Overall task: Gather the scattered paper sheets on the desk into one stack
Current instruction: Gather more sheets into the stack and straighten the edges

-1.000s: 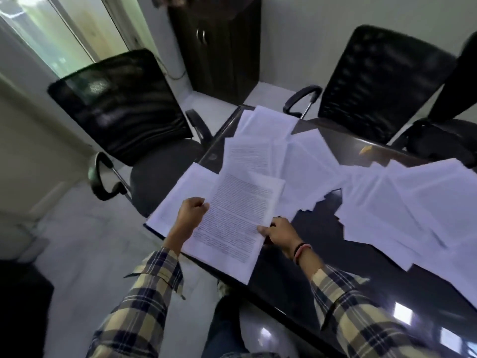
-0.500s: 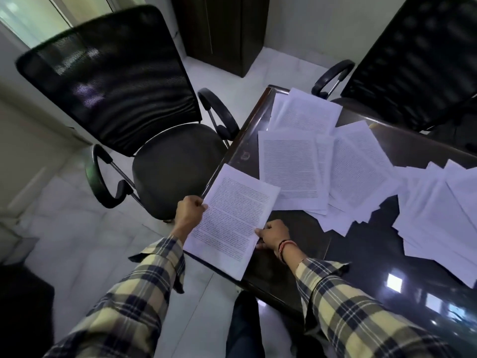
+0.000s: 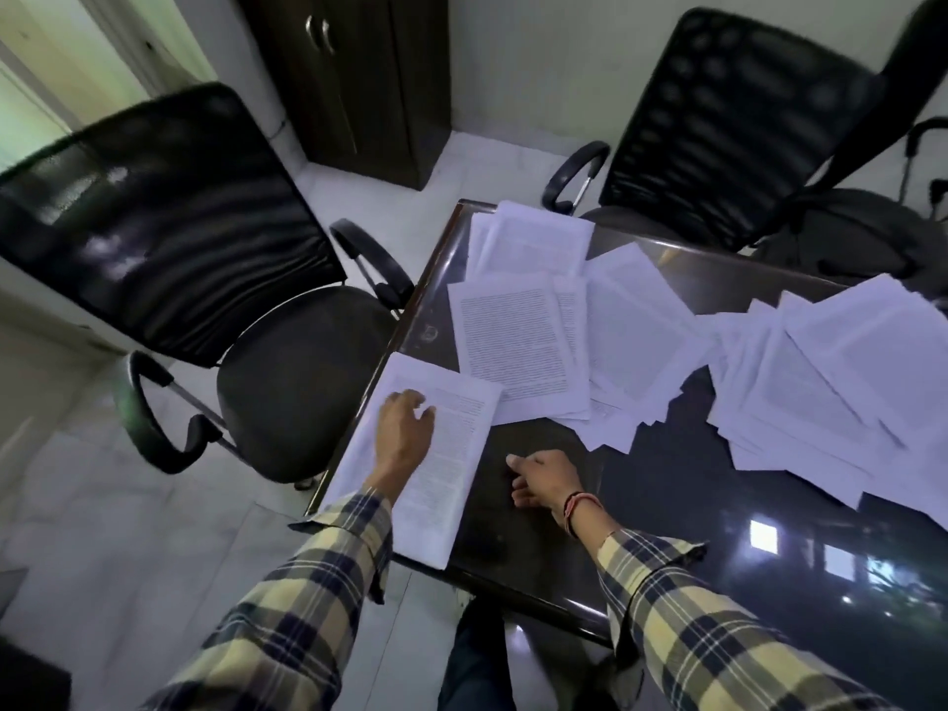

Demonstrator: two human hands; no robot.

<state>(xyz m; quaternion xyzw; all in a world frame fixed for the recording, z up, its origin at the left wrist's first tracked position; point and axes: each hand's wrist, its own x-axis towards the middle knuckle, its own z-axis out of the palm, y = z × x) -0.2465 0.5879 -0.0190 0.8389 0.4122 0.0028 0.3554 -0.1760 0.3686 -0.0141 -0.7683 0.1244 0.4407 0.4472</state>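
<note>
Left hand [image 3: 405, 438] flat on stack [image 3: 436, 454], fingers spread; right hand [image 3: 544, 479] loosely curled, empty. Sheets [image 3: 518, 346] beyond stack: light, floppy, slippery on glossy counter [image 3: 538, 536]; slide, pinch edges.

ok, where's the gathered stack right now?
Head view: the stack lies at the desk's near left corner, under the left hand, overhanging the edge by the left chair. The right hand is beside it.

Showing two hands, left [image 3: 405, 433] and right [image 3: 545, 478], two black chairs [image 3: 169, 228] [image 3: 738, 120], one cabinet [image 3: 354, 79], many loose sheets [image 3: 518, 346], uncountable.
</note>
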